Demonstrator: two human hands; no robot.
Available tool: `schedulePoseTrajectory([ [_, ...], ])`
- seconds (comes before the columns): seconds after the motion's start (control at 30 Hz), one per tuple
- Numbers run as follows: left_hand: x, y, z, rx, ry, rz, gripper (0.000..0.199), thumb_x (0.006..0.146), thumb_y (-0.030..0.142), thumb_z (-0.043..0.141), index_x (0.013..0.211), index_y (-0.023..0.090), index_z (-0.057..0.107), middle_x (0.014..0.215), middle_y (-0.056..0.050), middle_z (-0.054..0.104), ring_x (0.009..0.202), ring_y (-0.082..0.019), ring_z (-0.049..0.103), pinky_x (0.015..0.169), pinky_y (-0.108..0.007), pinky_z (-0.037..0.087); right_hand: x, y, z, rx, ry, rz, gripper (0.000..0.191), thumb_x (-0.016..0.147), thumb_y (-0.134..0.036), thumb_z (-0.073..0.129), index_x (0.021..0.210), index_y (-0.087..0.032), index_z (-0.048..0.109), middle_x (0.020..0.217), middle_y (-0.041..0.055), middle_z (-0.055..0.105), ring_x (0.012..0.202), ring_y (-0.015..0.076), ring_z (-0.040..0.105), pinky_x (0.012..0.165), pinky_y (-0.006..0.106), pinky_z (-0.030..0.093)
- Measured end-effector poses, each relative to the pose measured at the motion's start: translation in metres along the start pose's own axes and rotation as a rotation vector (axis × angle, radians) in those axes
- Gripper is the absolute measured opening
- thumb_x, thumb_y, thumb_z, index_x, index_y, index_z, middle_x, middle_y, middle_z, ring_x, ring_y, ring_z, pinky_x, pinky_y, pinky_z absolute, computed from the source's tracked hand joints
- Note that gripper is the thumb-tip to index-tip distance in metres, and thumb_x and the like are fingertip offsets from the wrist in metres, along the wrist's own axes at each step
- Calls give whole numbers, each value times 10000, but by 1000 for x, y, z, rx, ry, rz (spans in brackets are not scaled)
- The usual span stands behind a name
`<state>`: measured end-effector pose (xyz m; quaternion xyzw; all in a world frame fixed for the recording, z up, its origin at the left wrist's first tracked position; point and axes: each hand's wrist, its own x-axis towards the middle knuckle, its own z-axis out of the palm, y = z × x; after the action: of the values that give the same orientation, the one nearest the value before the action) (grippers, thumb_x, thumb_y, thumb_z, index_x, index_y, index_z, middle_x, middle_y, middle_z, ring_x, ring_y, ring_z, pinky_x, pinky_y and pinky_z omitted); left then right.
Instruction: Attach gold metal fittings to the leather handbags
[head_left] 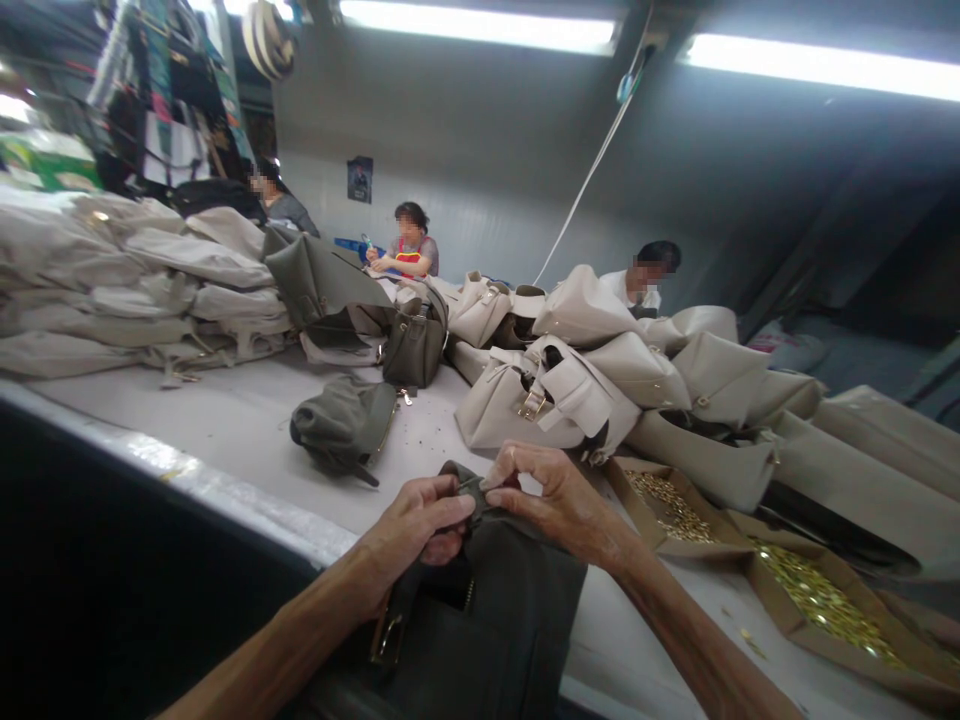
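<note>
A dark olive handbag [510, 610] stands close in front of me, with a gold buckle [388, 638] hanging on its near left side and a zip along its opening. My left hand [435, 515] is closed on the bag's upper edge, thumb on top. My right hand [536, 490] pinches the same edge just to the right, thumb against forefinger; whatever small part sits between those fingertips is too small to make out. A crumpled olive pouch [341, 425] lies on the table beyond my left hand.
Cream handbags [525, 400] are heaped across the table [225, 430], with folded pale bags [135, 290] stacked at left. Cardboard trays of small gold fittings [825, 600] stand at right. A dark olive bag [415, 345] sits mid-table. Several people [409, 250] work behind.
</note>
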<state>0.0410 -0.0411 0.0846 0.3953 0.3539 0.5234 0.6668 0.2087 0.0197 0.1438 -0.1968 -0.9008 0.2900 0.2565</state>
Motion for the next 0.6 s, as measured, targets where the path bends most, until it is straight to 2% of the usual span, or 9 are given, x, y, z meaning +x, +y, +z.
schedulePoseTrajectory([
  [0.1, 0, 1, 0, -1, -14, 0, 453, 558, 466, 782, 676, 147, 483, 511, 72, 440, 346, 8, 291, 359, -160, 161, 5, 0, -4, -38, -39, 14, 144, 819, -167, 625, 704, -158, 539, 671, -43, 503, 630, 94, 449, 601, 212, 345],
  [0.2, 0, 0, 0, 3, -11, 5, 449, 567, 468, 774, 686, 150, 482, 513, 71, 442, 349, 7, 288, 360, -160, 164, 6, 0, -3, -76, -9, 57, 176, 802, -187, 649, 678, -160, 527, 635, -52, 494, 605, 90, 436, 568, 207, 317],
  [0.3, 1, -2, 0, 17, 12, 13, 474, 542, 494, 775, 690, 157, 476, 493, 78, 427, 336, 2, 280, 353, -165, 161, 3, -1, 13, -137, 115, 156, 203, 786, -209, 661, 646, -163, 522, 615, -44, 521, 589, 98, 458, 562, 215, 316],
  [0.47, 1, -5, -2, 41, 27, 23, 458, 572, 494, 757, 715, 154, 486, 517, 74, 438, 347, -4, 306, 360, -163, 177, -7, -6, 50, -277, 516, 362, 258, 798, -279, 627, 605, -178, 490, 613, -8, 536, 600, 134, 469, 564, 250, 309],
  [0.53, 1, -4, -3, 47, 18, 24, 449, 579, 490, 754, 706, 152, 487, 524, 71, 443, 345, -1, 308, 359, -163, 175, -11, -6, 53, -187, 550, 361, 199, 813, -308, 603, 680, -170, 548, 647, -2, 551, 625, 141, 489, 582, 254, 336],
  [0.6, 0, -3, -3, 51, 9, 20, 456, 568, 498, 756, 692, 151, 486, 520, 69, 451, 331, 0, 303, 350, -167, 169, -13, -6, 47, -51, 496, 303, 150, 821, -308, 588, 833, -160, 612, 681, -12, 552, 647, 137, 500, 603, 247, 364],
])
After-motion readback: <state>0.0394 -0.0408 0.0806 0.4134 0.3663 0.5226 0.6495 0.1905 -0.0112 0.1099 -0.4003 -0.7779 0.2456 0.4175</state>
